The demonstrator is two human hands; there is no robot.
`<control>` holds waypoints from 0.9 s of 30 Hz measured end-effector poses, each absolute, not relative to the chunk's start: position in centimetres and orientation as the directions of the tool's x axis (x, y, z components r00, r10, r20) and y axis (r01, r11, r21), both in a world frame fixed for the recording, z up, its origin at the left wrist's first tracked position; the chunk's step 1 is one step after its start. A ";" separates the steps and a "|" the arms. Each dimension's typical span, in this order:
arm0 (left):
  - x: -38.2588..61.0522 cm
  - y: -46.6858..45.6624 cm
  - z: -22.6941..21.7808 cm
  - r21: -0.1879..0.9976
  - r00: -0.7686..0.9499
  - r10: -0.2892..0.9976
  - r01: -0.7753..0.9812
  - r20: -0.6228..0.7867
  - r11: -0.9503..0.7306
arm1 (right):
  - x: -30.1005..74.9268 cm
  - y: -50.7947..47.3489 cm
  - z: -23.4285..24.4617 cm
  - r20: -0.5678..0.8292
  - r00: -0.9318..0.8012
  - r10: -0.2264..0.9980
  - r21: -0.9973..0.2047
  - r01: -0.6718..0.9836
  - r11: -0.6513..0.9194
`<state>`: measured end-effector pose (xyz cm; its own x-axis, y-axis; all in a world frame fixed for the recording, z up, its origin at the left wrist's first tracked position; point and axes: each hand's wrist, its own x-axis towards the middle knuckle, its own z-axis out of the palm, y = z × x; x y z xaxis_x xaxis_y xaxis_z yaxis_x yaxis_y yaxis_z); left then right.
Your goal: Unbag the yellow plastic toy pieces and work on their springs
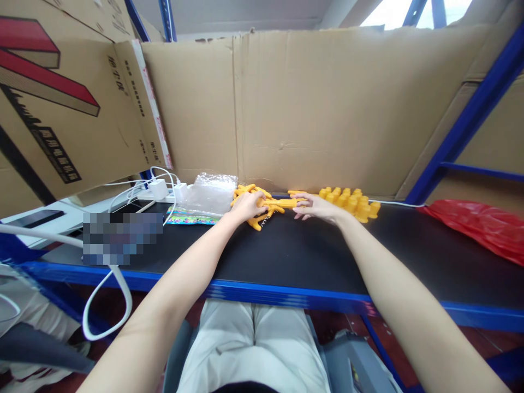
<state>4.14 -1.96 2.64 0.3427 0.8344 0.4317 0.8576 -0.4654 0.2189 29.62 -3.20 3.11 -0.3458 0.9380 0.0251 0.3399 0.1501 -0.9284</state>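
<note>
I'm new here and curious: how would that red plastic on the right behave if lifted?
The red plastic would probably sag and crumple, since it looks thin and wrinkled. It may feel slippery, judging by its sheen. Lying low and spread, it seems unlikely to roll.

At the worktop's point(286, 256) near-left corner, a pixelated patch point(123, 237) conceals whatever lies there. Toward the back edge, the left hand point(246, 207) covers part of a yellow heap point(256, 189). Fingers hide the ends of the yellow piece point(286, 203), its details too small to tell. The right hand point(314, 208) partly blocks the yellow cluster point(359, 204). The picture's edge crops the red bag point(478, 224).
</note>
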 end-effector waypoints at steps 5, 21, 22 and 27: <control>4.0 -1.9 2.5 0.230 0.354 0.824 0.843 0.443 -0.486 | 29.5 -2.9 2.9 0.012 -0.431 0.902 -0.954 0.266 0.140; 4.1 -2.0 2.7 0.237 0.331 0.829 0.851 0.450 -0.469 | 28.2 -2.9 2.7 -0.097 -0.389 0.916 -0.961 0.276 0.016; 4.1 -2.0 2.7 0.243 0.325 0.833 0.852 0.447 -0.463 | 28.2 -2.9 2.7 -0.085 -0.392 0.916 -0.961 0.275 0.029; 4.1 -1.9 2.7 0.256 0.305 0.849 0.861 0.432 -0.439 | 28.4 -3.1 3.0 0.123 -0.334 0.935 -0.937 0.271 0.220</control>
<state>4.15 -1.94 2.74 0.3048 0.8490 0.4317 0.8610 -0.4394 0.2561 28.45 -3.14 3.00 -0.3340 0.9345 0.1230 0.2709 0.2201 -0.9371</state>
